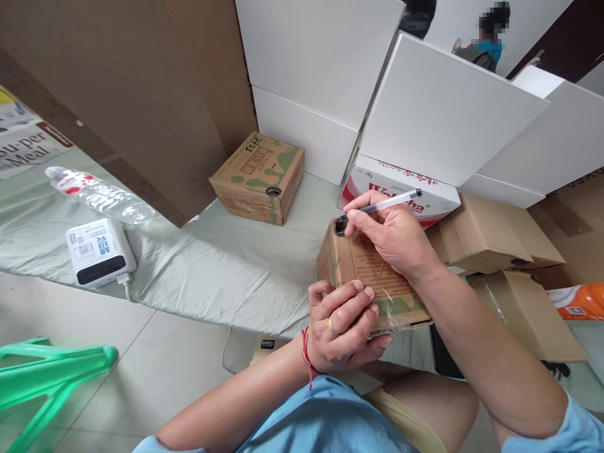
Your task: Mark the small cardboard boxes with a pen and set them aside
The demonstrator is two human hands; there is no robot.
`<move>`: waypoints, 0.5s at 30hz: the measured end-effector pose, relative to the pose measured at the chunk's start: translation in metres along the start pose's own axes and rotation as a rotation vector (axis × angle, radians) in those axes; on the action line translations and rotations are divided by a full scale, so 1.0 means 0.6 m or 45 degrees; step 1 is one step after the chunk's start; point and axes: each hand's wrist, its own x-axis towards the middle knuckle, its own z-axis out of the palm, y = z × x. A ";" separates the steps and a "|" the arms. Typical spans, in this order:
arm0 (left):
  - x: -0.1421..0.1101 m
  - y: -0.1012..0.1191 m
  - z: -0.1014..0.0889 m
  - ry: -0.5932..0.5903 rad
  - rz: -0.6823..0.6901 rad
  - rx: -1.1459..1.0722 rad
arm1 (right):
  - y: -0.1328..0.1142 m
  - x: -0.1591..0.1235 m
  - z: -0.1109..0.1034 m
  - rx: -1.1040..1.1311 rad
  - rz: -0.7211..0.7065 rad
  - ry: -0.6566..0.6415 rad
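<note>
A brown cardboard box (387, 277) with green patches and printed text stands tilted in front of me, near the table edge. My left hand (344, 321) grips its near side, the fingers curled onto the printed face and the thumb by the lower edge. In my right hand (391, 233) is a pen (391, 201) with a clear barrel and a black end. Its tip is at a dark, ragged-edged hole (340, 227) in the box's far-left corner; whether it touches cannot be told. A similar box (259, 179) with handwritten black marks and a dark hole sits farther back.
A plastic bottle (101, 195) and a white device (99, 251) with a cable lie on the left of the cloth-covered table (226, 270). White panels (306, 82) rise behind. More cartons (491, 229) stand right, beside an orange package (578, 301). A green stool (56, 371) is lower left.
</note>
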 end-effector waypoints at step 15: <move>0.007 0.002 0.003 0.029 0.007 0.018 | 0.006 0.003 -0.002 -0.076 0.010 0.126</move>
